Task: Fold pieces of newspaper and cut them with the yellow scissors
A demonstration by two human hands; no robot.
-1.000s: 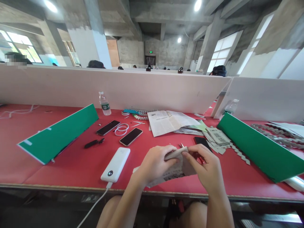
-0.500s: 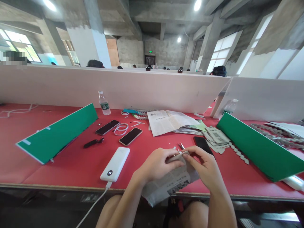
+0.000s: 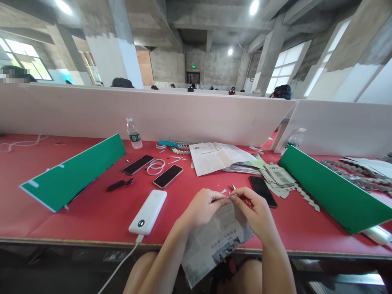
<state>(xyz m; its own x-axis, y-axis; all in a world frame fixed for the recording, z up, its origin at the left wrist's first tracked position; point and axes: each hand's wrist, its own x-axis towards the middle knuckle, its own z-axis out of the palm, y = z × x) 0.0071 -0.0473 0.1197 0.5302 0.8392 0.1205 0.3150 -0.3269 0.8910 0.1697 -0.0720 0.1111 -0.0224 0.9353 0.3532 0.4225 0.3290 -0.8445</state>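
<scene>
A sheet of newspaper (image 3: 219,241) hangs from my two hands over the front edge of the red table (image 3: 101,216). My left hand (image 3: 206,206) pinches its top edge between thumb and fingers. Close beside it, my right hand (image 3: 249,206) grips the same edge, the fingertips of both hands nearly touching. Just behind my right hand lie scissors (image 3: 234,188), partly hidden by the fingers, with small paper scraps near the blades. A dark phone (image 3: 263,191) rests right of my right hand.
A white power bank (image 3: 148,212) with a cable, two phones, white rings (image 3: 155,166) and a bottle (image 3: 134,134) are on the left. Newspapers (image 3: 214,157) and cut strips lie behind my hands. Green boards (image 3: 76,173) stand at both sides.
The newspaper has opened out and hangs lower and flatter. Both hands have turned slightly, and my right hand has shifted a little left, uncovering more of the dark phone.
</scene>
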